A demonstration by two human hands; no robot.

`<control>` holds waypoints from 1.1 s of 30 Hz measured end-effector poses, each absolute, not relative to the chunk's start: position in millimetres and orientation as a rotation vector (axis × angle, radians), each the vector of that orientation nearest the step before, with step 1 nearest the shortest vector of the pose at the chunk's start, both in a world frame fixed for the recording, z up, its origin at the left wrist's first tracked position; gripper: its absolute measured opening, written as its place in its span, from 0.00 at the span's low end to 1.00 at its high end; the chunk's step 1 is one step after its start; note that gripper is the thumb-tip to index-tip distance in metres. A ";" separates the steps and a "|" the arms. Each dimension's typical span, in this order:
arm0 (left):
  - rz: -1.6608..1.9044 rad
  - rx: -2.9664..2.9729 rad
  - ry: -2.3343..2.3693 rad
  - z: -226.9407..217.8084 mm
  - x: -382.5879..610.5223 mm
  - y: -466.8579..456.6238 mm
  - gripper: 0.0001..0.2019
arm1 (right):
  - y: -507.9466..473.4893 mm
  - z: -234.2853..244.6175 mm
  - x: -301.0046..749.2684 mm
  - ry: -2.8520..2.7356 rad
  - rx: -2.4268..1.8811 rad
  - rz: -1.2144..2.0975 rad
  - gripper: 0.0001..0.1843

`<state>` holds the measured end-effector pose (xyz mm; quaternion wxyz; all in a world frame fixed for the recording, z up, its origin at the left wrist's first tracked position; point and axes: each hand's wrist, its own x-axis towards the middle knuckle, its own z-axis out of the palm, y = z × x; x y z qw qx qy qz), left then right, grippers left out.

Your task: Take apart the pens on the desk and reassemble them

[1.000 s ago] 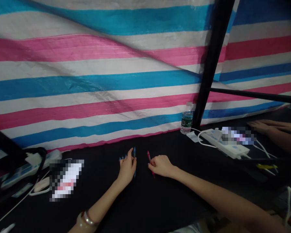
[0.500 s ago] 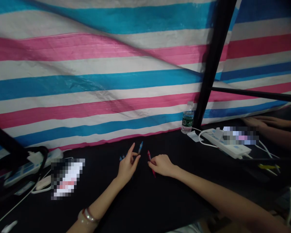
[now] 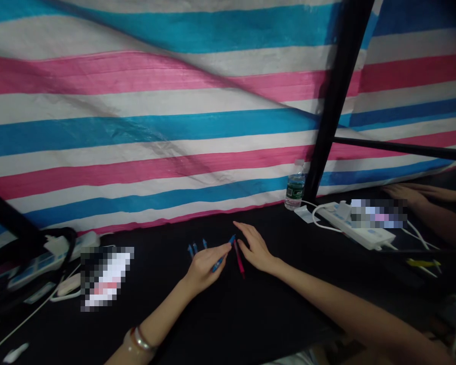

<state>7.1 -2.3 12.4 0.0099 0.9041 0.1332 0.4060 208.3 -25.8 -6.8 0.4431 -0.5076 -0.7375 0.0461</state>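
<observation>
Between the fingers of the left hand (image 3: 204, 267), a blue pen (image 3: 218, 264) is pinched, slanting low over the black bench (image 3: 228, 319); whether it touches the surface cannot be told. It looks light and stiff, with a smooth barrel that might twist or roll under a loose grip, and it is probably not fragile. Mid-barrel, thumb against forefinger, should be the surest hold. The hand covers that middle, so only the two ends show.

Just beside its far end is the red pen (image 3: 239, 260), apparently lying on the bench, slim and likely as light; whether the two pens touch is unclear. A mid-barrel pinch would suit it too. Next to it, the right hand (image 3: 260, 252) has its fingers extended and thumb apart, gripping nothing; thumb contact with the red pen is hard to judge.

Beyond the left knuckles, the tops of three more blue pens (image 3: 204, 244) stick out in a loose row, their lower lengths hidden or lost against the dark surface. Farther out stands a water bottle (image 3: 295, 191); off to the left, a bright object (image 3: 108, 279) is pixelated past recognition.
</observation>
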 end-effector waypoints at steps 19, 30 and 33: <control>1.289 2.162 1.123 15.6 3.7 17.8 0.14 | -18.0 -18.4 206.8 -1.801 -1.270 0.068 0.15; 1.235 1.939 1.154 20.9 3.5 11.2 0.24 | -23.2 -11.2 204.2 -1.930 -1.247 0.140 0.15; 1.247 1.956 1.206 22.7 0.2 14.6 0.19 | -22.6 -11.9 205.0 -1.934 -1.247 0.137 0.15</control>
